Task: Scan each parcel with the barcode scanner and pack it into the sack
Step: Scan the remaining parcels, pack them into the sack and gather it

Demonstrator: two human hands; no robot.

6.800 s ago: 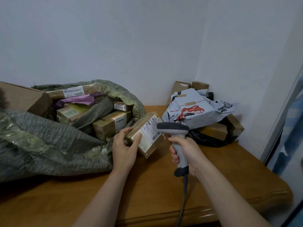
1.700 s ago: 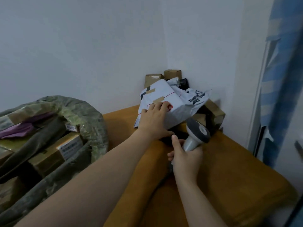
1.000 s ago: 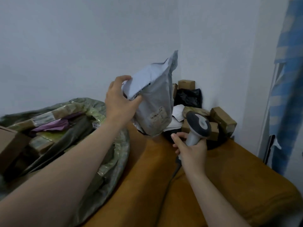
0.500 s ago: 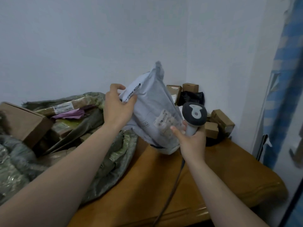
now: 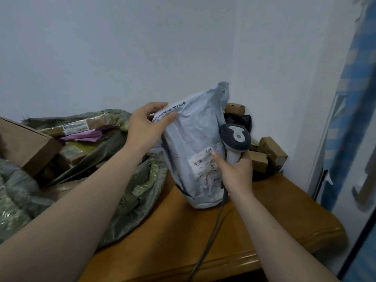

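single head-worn camera, wide angle, close over the work
i look forward and down from the wearer's head onto the wooden table (image 5: 173, 231), facing the wall corner (image 5: 234, 47), with left hand (image 5: 145, 127) and right hand (image 5: 237, 171) mid-frame.

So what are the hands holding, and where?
The left hand pinches the grey mailer bag by its top corner; the right hand grips the barcode scanner by its handle.

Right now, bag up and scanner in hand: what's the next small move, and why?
Probably pull the scanner back and turn its head onto the label. The left hand grips the bag at its top edge, label facing the camera, while the right hand holds the scanner beside the bag, head pointing past it, so a read looks unlikely.
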